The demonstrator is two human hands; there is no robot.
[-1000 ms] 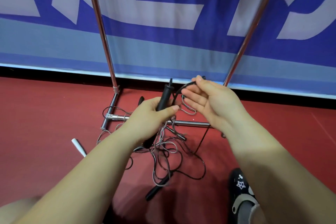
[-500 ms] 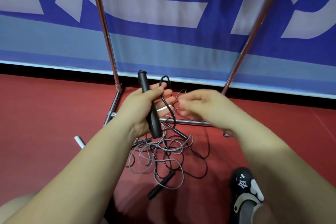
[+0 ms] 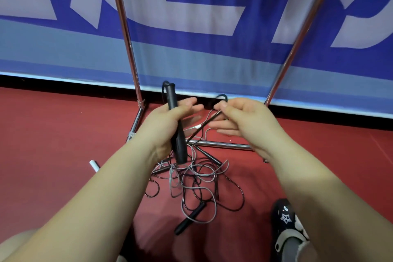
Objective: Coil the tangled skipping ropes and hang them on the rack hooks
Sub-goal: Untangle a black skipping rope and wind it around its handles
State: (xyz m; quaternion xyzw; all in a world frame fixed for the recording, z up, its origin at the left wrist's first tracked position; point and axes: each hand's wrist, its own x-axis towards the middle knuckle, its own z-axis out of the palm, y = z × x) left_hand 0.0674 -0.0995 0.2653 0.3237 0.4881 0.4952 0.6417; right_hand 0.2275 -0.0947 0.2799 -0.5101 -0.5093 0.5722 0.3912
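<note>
Fingers of the left hand [image 3: 163,125] wrap an upright black handle [image 3: 176,125], thumb across its front. To the right, the right hand [image 3: 240,121] pinches a black cord [image 3: 204,125] at its fingertips, other fingers loose. Below, near the rack base bar [image 3: 221,144], the tangled ropes [image 3: 197,178] lie heaped on the red floor [image 3: 53,144]. Risk: pulling the cord taut could cinch knots or snag it on the bar.

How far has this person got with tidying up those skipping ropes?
Barely started. Nothing looks coiled or hung: the tangled ropes lie on the floor by the rack, whose hooks are out of view. In hand: the left hand grips a black handle; the right hand pinches a black cord. Untangling, coiling and hanging remain.
</note>
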